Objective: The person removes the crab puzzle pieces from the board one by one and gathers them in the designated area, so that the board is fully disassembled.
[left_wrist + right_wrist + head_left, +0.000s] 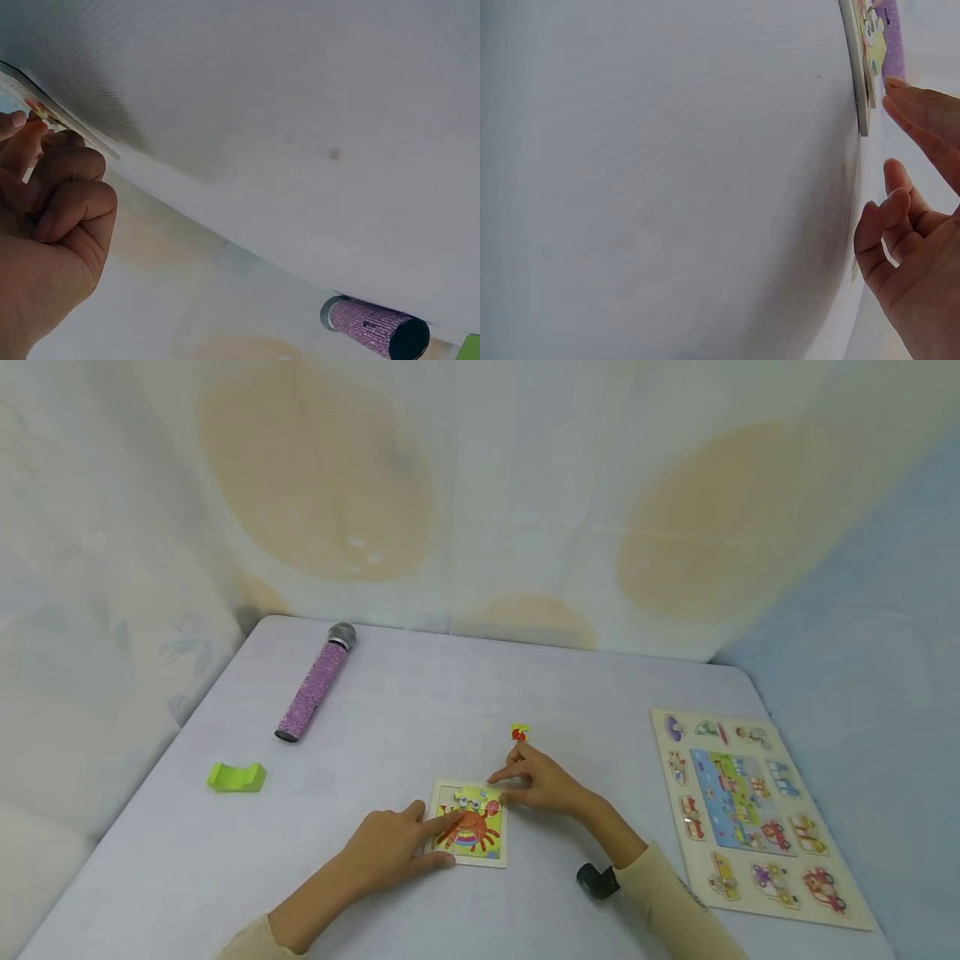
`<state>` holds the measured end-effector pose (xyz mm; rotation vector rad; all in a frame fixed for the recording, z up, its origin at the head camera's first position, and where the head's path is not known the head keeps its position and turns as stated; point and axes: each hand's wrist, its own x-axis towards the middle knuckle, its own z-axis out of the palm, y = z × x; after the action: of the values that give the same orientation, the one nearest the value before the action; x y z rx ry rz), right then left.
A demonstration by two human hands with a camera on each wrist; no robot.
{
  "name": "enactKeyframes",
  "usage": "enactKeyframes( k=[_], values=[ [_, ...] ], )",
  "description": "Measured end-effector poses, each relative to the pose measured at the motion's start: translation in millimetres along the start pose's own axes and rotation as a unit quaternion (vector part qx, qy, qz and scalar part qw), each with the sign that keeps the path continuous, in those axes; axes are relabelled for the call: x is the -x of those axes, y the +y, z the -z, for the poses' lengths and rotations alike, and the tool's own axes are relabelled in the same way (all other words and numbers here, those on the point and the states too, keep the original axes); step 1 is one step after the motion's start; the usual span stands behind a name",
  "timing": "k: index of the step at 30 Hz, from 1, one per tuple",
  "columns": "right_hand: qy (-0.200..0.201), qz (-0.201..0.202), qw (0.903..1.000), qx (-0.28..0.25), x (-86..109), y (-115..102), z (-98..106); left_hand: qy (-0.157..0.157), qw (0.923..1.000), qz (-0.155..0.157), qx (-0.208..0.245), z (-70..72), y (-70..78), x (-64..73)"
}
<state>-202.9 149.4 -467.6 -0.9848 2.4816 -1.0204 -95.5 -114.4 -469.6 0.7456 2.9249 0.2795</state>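
A small square crab puzzle (480, 850) in a pale wooden frame lies on the table, its top left part showing bare board. My left hand (392, 850) rests at the puzzle's left side. Its index finger (444, 821) lies straight across the crab picture and its thumb touches the lower edge; the other fingers are curled in the left wrist view. Beside the upper right corner is my right hand (546, 783), thumb and index finger apart, with nothing visible between them in the right wrist view (922, 217). A loose red and yellow puzzle piece (520, 732) lies just beyond its fingers.
A purple glittery microphone (315, 689) lies at the back left, with a light green block-like holder (236, 777) nearer the left edge. On the right is a large wooden picture puzzle board (757, 814). A black object (597, 882) sits at the right wrist. Curtains (525, 510) surround the table.
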Motion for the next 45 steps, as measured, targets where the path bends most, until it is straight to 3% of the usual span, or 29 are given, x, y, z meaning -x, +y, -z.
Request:
enactKeyframes(
  k=[9,14,24,35,45],
  values=[
    [0.011,-0.005,0.9999,0.01,10.4,5,-6,0.039,0.9982,0.043,-0.017,7.4,-6.8,-14.5],
    [0.023,-0.022,0.9993,0.02,12.2,3,-9,0.033,0.9976,0.058,0.015,6.5,-14.8,-25.1],
    [0.045,-0.021,0.9983,0.031,12.3,1,-18,0.05,0.9905,0.034,0.124,6.0,-24.0,-44.6],
    [0.071,0.005,0.9964,0.045,15.4,3,-23,0.039,0.9876,0.042,0.147,3.8,-21.8,-53.7],
    [0.071,0.004,0.9961,0.051,18.6,3,-22,0.066,0.9863,0.032,0.148,3.5,-19.2,-55.7]
  ],
)
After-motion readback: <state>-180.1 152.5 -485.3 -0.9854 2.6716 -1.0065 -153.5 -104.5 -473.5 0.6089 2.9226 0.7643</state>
